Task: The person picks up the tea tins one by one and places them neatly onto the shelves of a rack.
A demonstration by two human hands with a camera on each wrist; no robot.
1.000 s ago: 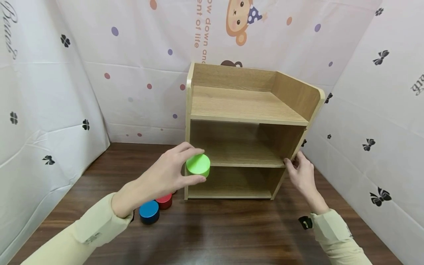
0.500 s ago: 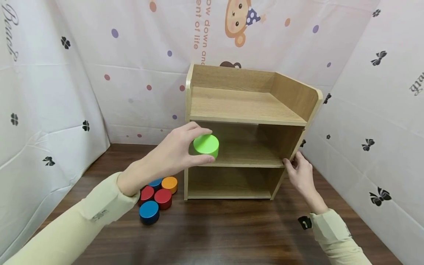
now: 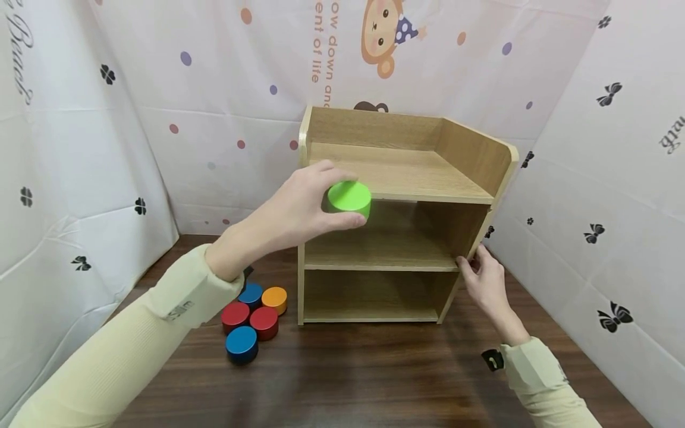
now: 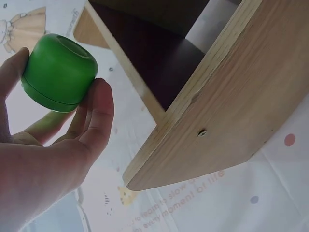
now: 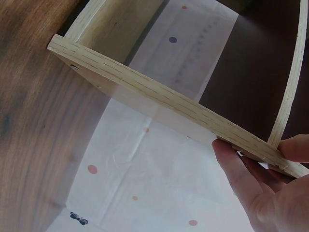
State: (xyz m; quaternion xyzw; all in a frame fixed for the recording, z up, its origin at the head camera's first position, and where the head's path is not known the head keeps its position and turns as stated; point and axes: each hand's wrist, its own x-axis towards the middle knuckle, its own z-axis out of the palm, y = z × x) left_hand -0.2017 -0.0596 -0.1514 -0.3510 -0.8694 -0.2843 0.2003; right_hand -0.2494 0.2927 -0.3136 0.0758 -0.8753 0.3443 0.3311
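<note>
The wooden shelf point(image 3: 398, 214) is standing on the worktop point(image 3: 348, 374); the right hand point(image 3: 484, 285) is gripping its side panel, probably to steady it. The left hand point(image 3: 299, 211) is pinching the green can point(image 3: 349, 199) at top-shelf height.

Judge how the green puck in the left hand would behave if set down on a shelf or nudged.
The green puck looks rigid. Flat faces suggest it sits steady; on its edge it might roll. The left hand lifts it with fingertips, so probably light.
</note>
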